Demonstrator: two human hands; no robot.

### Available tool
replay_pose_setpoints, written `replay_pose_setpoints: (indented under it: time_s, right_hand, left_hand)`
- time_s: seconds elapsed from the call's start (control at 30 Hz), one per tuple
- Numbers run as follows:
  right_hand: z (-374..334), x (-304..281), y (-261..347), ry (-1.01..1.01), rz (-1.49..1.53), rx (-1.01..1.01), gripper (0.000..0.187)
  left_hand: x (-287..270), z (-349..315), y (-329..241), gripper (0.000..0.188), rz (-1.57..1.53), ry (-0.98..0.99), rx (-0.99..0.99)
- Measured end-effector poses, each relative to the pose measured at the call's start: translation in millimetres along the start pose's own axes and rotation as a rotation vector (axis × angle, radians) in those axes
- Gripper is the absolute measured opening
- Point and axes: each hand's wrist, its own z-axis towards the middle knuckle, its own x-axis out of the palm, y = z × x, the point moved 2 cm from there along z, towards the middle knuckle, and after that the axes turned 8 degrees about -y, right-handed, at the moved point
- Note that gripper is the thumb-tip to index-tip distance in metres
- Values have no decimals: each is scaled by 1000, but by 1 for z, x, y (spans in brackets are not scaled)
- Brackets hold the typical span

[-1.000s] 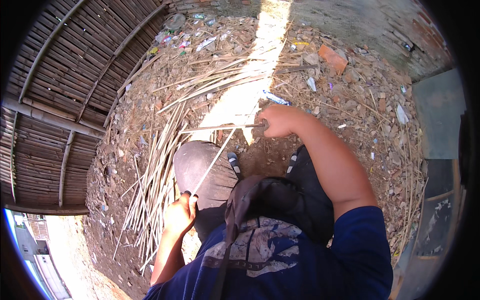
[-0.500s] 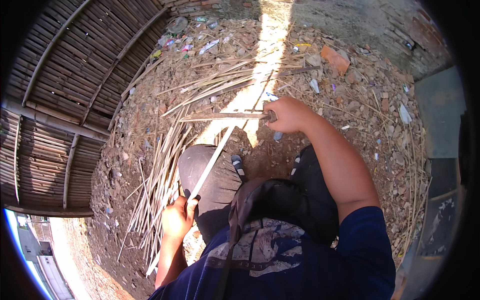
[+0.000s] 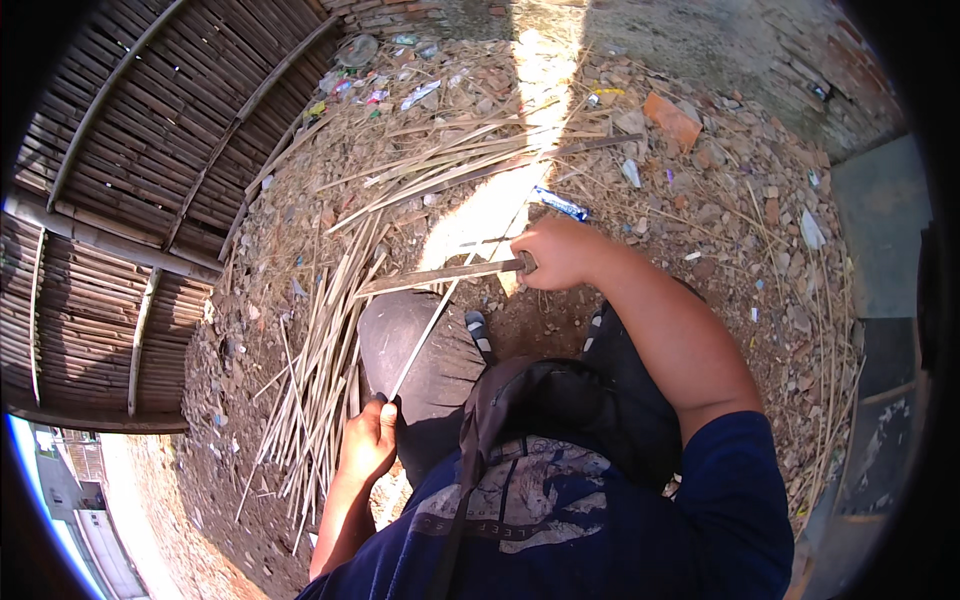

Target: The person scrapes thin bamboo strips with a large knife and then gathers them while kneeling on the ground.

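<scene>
Pale tan and thin, a long strip [image 3: 422, 345] slants up from the left hand [image 3: 368, 440], which is closed round its lower end with the thumb laid along it, just beside the dark-trousered left knee [image 3: 400, 335]. The right hand [image 3: 560, 255] is wrapped tightly round the handle of a knife [image 3: 440, 277], whose long blade points left and crosses the strip beyond the knee — whether edge and strip touch, I cannot tell. The main risk, as I judge it, is a slip: a knot or uneven grain could make the blade skip along the strip toward the left thumb or the knee, both on its line. The strip looks slender enough to bend or snap under a hard push, and a loose left grip could let it twist. A pile of similar strips [image 3: 310, 410] lies left of the knee.
</scene>
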Motion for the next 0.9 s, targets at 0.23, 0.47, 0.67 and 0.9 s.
replay_pose_setpoints:
  time_s: [0.23,0.47,0.67,0.9]
  right_hand:
    - [10,29,-14,-71,110,24,45]
    - [12,17,4,-40,20,3,41]
    - [30,17,-38,39,198,260,54]
    - [17,21,-11,35,12,111,54]
  left_hand:
    - [13,1,18,36,-20,-1,24]
    - [9,3,24,38,-119,29,28]
    - [5,11,22,41,-158,103,-11]
    - [6,7,23,39,-106,95,-11]
